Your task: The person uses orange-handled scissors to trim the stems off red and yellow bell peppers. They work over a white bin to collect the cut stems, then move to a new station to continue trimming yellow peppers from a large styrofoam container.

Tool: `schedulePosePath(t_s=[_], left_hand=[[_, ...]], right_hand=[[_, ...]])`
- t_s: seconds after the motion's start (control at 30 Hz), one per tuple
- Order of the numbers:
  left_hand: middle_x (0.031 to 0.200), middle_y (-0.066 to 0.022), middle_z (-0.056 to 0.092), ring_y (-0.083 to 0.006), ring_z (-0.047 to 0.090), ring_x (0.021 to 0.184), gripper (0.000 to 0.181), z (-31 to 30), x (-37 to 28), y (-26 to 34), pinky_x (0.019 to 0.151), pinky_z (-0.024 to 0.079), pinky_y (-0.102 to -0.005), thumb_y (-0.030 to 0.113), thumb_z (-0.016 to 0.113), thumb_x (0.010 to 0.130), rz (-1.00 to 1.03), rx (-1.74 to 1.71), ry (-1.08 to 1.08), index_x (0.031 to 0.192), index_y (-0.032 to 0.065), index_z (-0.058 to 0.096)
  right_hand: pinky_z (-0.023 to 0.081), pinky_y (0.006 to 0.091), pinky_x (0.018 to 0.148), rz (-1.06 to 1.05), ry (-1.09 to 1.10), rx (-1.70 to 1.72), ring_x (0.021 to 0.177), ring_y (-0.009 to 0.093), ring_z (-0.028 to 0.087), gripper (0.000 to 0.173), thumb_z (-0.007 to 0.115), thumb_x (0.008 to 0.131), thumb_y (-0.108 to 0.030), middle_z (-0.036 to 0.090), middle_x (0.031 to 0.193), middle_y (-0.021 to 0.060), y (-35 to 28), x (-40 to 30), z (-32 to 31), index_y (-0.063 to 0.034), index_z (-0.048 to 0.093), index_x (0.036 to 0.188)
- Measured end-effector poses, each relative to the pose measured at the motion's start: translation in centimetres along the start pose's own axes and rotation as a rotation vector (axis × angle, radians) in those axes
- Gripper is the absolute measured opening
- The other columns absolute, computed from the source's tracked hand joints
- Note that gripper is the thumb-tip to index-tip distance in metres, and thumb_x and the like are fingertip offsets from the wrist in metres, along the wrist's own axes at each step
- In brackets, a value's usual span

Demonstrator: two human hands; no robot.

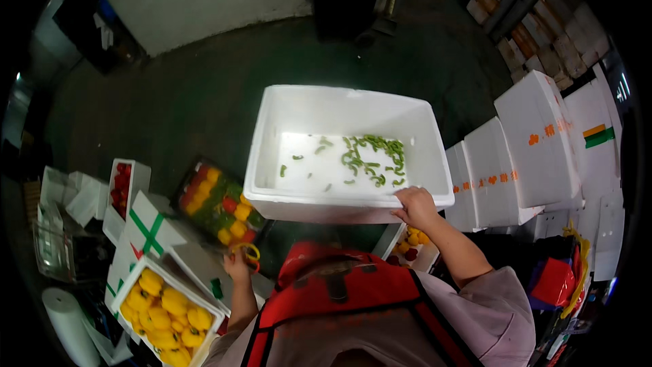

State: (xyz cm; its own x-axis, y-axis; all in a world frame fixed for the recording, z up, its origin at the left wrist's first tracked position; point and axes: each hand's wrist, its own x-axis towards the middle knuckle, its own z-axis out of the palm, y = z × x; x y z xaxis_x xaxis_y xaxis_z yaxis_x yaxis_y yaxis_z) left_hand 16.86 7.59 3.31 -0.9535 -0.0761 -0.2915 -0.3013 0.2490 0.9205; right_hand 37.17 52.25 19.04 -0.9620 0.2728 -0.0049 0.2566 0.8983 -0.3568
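Observation:
A white styrofoam box [346, 206] tilts in front of me, with many short green pieces, likely pepper stems [379, 163], lying inside, mostly toward its right. My right hand [415, 208] grips the near rim close to the right corner. At lower left, my left hand [238, 264] is closed around a pair of scissors with yellow and red handles [248, 256]; their blades cannot be made out. Just beyond that hand, a tray of red, yellow and green peppers [219, 201] sits low down.
Lower left holds a styrofoam box of yellow bell peppers [165, 316], a box of red peppers [121, 191] and a white plastic roll [69, 323]. Styrofoam boxes [535, 142] are stacked at the right. Another box with yellow and red peppers [412, 244] lies below my right forearm.

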Motion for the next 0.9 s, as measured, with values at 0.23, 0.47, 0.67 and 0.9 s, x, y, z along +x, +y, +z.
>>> schedulePosePath(t_s=[0.23,0.47,0.67,0.9], left_hand=[[0.115,-0.0187,0.058,-0.0330,0.058,0.100,0.043,-3.8,11.2,-5.1,0.082,0.047,-0.0387,0.016,0.058,0.084,-0.369,0.404,0.412,0.122,-0.0008,0.049],[0.118,-0.0172,0.057,-0.0322,0.058,0.102,0.049,1.4,28.7,-4.1,0.082,0.047,-0.0395,0.024,0.059,0.084,-0.412,0.271,0.412,0.127,0.0036,0.047],[0.092,-0.0102,0.059,-0.0197,0.058,0.076,0.031,16.6,39.7,14.7,0.065,0.047,-0.0314,0.013,0.057,0.084,0.131,0.349,0.121,0.111,-0.0002,0.049],[0.072,-0.0005,0.054,-0.0105,0.051,0.060,0.011,24.8,44.0,17.9,0.053,0.042,-0.0239,0.003,0.054,0.085,0.446,0.198,0.184,0.095,0.0018,0.052]], right_hand=[[0.044,0.0405,0.069,-0.169,0.156,-0.020,0.080,0.031,0.058,0.034,0.075,0.063,-0.023,0.061,0.081,0.0096,2.6,20.8,-4.3,-0.0087,0.060,0.090],[0.045,0.0398,0.068,-0.304,0.401,0.154,0.077,0.034,0.057,0.039,0.075,0.065,-0.025,0.060,0.083,0.0144,5.0,40.5,-13.8,-0.0043,0.060,0.095],[0.046,0.0293,0.071,-0.321,0.437,0.369,0.078,0.015,0.059,0.035,0.076,0.069,-0.021,0.062,0.084,0.0088,7.7,57.9,-23.4,-0.0026,0.059,0.094],[0.050,0.0291,0.073,-0.319,0.612,0.885,0.081,0.013,0.060,0.038,0.072,0.076,-0.012,0.064,0.095,0.0076,15.6,80.6,-32.0,-0.0009,0.056,0.108]])
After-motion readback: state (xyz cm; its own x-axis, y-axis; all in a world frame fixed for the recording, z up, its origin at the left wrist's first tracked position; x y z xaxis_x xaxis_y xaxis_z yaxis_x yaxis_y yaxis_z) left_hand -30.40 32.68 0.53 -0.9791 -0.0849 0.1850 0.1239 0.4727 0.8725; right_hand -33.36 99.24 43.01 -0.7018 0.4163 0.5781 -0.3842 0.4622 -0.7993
